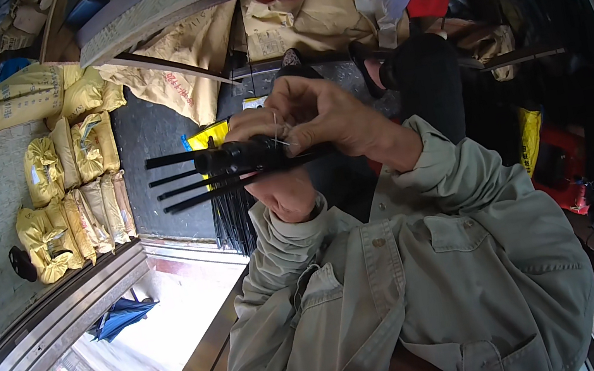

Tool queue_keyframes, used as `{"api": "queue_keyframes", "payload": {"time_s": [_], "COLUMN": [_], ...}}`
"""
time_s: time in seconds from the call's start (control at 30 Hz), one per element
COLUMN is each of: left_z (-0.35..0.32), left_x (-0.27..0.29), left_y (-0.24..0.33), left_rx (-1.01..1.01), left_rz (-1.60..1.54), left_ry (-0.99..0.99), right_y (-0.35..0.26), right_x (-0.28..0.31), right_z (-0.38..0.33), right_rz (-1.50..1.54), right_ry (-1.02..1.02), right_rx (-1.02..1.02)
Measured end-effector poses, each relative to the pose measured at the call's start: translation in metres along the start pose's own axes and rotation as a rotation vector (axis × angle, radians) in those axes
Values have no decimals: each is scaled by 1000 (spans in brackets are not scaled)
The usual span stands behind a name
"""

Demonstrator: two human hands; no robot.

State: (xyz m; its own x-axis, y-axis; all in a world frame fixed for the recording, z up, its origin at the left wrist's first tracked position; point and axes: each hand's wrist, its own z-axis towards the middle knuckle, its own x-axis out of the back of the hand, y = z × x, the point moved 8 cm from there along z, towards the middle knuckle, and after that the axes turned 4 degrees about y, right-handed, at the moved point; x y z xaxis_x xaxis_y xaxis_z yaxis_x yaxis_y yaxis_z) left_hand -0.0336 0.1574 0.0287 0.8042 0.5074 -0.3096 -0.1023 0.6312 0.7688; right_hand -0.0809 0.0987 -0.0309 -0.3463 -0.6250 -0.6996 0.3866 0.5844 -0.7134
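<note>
1. Head view: your left hand is wrapped from below around a black bundle of thin rods, fingers curled tight on its thick middle. The bundle sits right in front of your chest, its loose ends fanning out toward your left.
2. Your right hand comes over the top, thumb and forefinger pinched on a fine pale wire at the point where the rods are gathered.
3. What could go wrong: the wire is thin and short between your fingertips; if the pinch slackens, I judge it would slip free and the wrap loosen. The rod ends are splayed, so easing the left grip could let single rods slide out.
4. A second sheaf of dark rods hangs just beneath your left hand; the fanned ends could catch on it.
5. Room: the space left of the bundle is open above a dark mat, with yellow sacks well apart. To your right, a dark-clothed knee is close, and your own sleeve crowds that side.
</note>
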Motion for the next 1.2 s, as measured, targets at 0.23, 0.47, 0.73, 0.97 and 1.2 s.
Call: {"api": "queue_keyframes", "payload": {"time_s": [0.23,0.47,0.73,0.97,1.2], "left_z": [0,16,4,-2,-9], "left_x": [-6,-24,-40,-46,-57], "left_y": [-8,-26,-27,-6,-1], "left_rx": [157,333,330,139,34], "left_rz": [446,294,302,283,242], "left_ry": [-127,-75,-482,-550,-582], "right_y": [1,-228,-244,-148,-157], "right_x": [22,121,153,20,-38], "right_z": [3,-9,0,-81,-117], "right_rz": [26,-1965,-2335,-1481,-2559], "right_ry": [-35,777,729,217,173], "right_rx": [-40,824,657,340,1000]}}
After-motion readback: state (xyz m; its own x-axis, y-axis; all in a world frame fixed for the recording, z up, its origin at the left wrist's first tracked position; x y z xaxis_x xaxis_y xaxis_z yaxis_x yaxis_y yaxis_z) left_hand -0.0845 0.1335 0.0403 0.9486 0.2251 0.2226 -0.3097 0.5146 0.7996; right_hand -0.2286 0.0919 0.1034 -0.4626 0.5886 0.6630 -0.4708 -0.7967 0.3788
